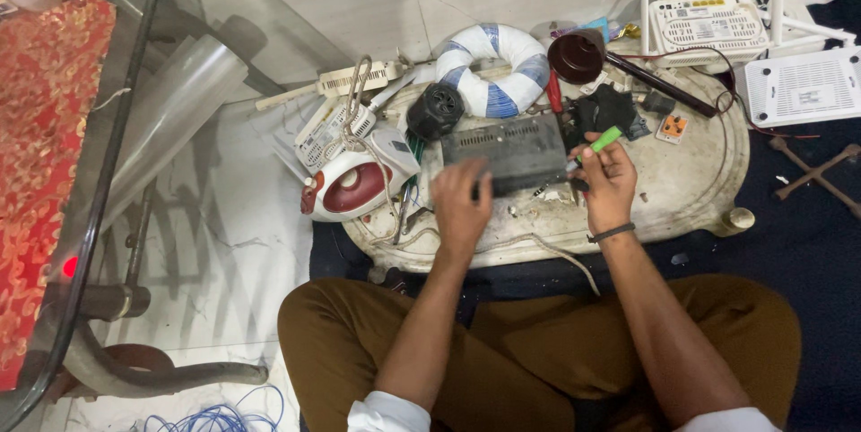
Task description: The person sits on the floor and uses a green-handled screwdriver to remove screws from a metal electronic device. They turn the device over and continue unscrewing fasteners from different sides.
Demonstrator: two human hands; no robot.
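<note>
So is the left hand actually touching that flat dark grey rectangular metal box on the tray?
Touching. The head view shows the left hand lying on the near left edge of the dark grey box, fingers overlapping its surface with no gap visible.

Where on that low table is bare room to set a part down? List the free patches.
Free: the table's right side, between the right hand and the orange-topped plug. A thin strip along the near rim. Crowded: around the clothes iron and black box.
</note>
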